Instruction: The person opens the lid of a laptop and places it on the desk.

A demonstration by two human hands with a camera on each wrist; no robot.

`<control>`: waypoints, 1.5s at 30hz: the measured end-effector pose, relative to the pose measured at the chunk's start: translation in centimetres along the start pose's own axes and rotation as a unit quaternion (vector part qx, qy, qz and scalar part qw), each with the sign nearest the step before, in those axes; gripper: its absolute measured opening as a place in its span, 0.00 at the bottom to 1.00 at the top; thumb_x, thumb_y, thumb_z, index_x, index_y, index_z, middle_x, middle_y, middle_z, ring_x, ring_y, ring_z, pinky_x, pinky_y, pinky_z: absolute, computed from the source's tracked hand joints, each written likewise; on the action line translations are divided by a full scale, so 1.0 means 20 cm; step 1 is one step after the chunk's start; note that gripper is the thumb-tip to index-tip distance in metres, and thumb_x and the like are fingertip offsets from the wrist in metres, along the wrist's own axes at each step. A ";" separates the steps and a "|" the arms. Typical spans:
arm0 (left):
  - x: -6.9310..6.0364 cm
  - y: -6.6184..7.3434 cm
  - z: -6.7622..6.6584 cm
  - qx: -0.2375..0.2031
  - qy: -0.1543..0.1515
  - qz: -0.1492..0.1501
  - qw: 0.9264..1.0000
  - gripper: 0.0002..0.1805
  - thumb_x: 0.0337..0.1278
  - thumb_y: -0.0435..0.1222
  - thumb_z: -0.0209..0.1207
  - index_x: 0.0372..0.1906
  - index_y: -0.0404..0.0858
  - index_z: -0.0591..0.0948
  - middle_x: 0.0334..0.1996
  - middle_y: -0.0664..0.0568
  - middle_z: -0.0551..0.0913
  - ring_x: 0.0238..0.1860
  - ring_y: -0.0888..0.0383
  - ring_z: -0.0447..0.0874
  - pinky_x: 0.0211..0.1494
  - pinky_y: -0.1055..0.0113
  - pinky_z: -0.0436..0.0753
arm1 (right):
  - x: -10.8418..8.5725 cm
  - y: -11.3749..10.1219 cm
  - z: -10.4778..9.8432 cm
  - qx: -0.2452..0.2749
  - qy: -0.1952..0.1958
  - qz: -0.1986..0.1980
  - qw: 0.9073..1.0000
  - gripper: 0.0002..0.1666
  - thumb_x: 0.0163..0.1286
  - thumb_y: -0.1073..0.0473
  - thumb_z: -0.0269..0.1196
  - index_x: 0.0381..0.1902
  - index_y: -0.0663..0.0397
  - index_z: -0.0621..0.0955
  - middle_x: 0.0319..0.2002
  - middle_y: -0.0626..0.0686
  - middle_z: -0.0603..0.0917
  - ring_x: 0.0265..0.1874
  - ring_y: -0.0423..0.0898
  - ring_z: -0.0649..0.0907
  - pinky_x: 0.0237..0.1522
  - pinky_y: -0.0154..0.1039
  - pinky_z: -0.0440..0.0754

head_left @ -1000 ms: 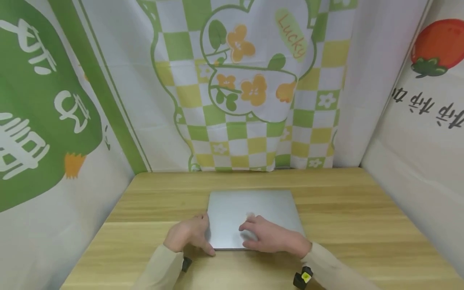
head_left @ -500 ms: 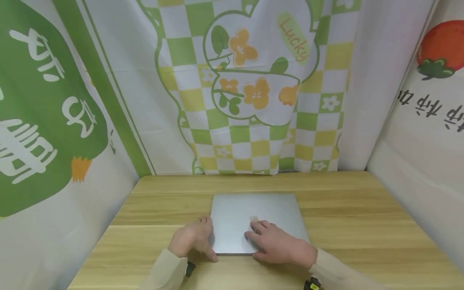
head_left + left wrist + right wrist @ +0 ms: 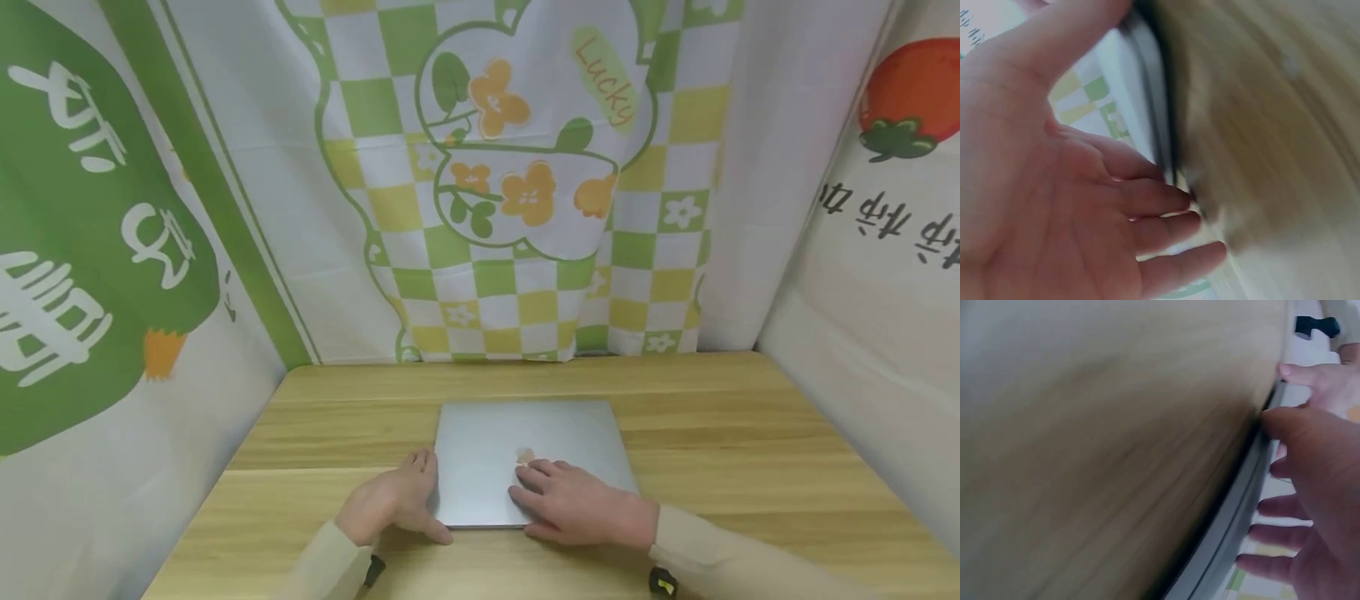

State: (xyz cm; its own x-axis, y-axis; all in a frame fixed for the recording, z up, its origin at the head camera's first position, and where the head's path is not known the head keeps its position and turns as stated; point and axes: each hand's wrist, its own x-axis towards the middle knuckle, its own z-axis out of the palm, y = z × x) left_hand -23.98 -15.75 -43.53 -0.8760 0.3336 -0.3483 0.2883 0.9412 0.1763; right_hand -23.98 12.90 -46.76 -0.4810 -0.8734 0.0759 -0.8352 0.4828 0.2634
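Note:
A closed silver laptop (image 3: 487, 450) lies flat on the wooden table, its front edge facing me. My left hand (image 3: 393, 500) is at its front left corner, fingers along the left side and thumb by the front edge. In the left wrist view, the fingers of the left hand (image 3: 1079, 181) stretch out beside the laptop's thin edge (image 3: 1150, 94). My right hand (image 3: 577, 504) rests on the lid near the front, partly covering a small pale mark (image 3: 525, 455). The right wrist view shows the right hand (image 3: 1322, 481) with its thumb at the front edge and fingers extended over the lid.
The wooden table (image 3: 337, 425) extends around the laptop on every side. A checked cloth (image 3: 517, 287) hangs at its back edge, with printed cloths (image 3: 180, 433) at the left and a white one (image 3: 847, 333) at the right. Dark devices (image 3: 663, 582) sit on the wrists.
My right hand has come down from just above the lid to rest on it, its thumb now at the front edge. The left hand stays at the laptop's corner. The view has shifted slightly.

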 end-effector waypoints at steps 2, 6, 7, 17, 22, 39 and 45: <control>0.00 -0.03 0.02 0.005 0.004 0.012 1.000 0.72 0.34 0.66 0.70 0.74 0.23 0.50 0.76 0.28 0.48 0.77 0.35 0.48 0.79 0.47 0.55 | 0.00 0.01 0.01 -0.021 0.020 -0.023 0.999 0.30 0.74 0.37 0.52 0.65 0.47 0.72 0.62 0.54 0.77 0.60 0.50 0.78 0.55 0.47 0.83; 0.00 -0.09 0.05 0.026 0.021 0.047 0.998 0.72 0.36 0.72 0.65 0.75 0.24 0.50 0.76 0.28 0.47 0.77 0.36 0.47 0.79 0.48 0.57 | 0.00 0.03 0.03 -0.053 0.047 -0.061 0.996 0.30 0.75 0.37 0.49 0.64 0.47 0.72 0.60 0.54 0.78 0.58 0.49 0.79 0.53 0.45 0.84; 0.00 -0.10 0.06 0.031 0.027 0.058 0.997 0.72 0.37 0.72 0.63 0.74 0.24 0.51 0.76 0.28 0.47 0.77 0.35 0.47 0.78 0.48 0.58 | 0.00 0.04 0.03 -0.058 0.050 -0.068 0.995 0.30 0.75 0.37 0.49 0.65 0.47 0.72 0.60 0.54 0.78 0.58 0.49 0.79 0.53 0.44 0.84; 0.02 -0.17 0.11 0.061 0.054 0.106 0.991 0.72 0.40 0.78 0.54 0.75 0.25 0.50 0.76 0.28 0.46 0.78 0.35 0.46 0.78 0.46 0.58 | -0.02 0.08 0.07 -0.126 0.069 -0.113 0.983 0.33 0.76 0.35 0.43 0.66 0.48 0.72 0.60 0.53 0.78 0.56 0.48 0.80 0.49 0.41 0.85; 0.03 -0.20 0.09 0.085 0.056 0.116 0.988 0.72 0.39 0.80 0.51 0.75 0.26 0.50 0.77 0.31 0.47 0.78 0.37 0.46 0.78 0.46 0.59 | -0.01 0.09 0.08 -0.139 0.075 -0.122 0.980 0.33 0.77 0.35 0.41 0.66 0.49 0.71 0.60 0.54 0.79 0.57 0.48 0.80 0.49 0.41 0.85; 0.05 -0.22 0.09 0.110 0.067 0.141 0.982 0.72 0.39 0.80 0.51 0.75 0.27 0.51 0.77 0.32 0.47 0.78 0.38 0.46 0.79 0.49 0.57 | -0.01 0.07 0.08 -0.215 0.103 -0.160 0.958 0.29 0.79 0.43 0.41 0.62 0.54 0.76 0.56 0.56 0.83 0.52 0.50 0.86 0.44 0.38 0.88; 0.07 -0.22 0.10 0.096 0.062 0.139 0.984 0.73 0.38 0.81 0.50 0.76 0.28 0.50 0.77 0.33 0.46 0.78 0.40 0.45 0.79 0.49 0.57 | -0.01 0.09 0.09 -0.181 0.124 -0.164 0.962 0.27 0.77 0.42 0.44 0.59 0.51 0.77 0.53 0.53 0.84 0.49 0.48 0.86 0.41 0.37 0.88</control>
State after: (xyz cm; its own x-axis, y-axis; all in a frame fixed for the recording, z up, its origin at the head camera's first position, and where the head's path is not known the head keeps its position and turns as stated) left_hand -25.64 -19.31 -46.58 -0.7901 0.5815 -0.1940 0.5808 0.8113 0.0666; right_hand -25.90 14.16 -47.99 -0.0922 -0.9849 0.1465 -0.7626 0.1644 0.6257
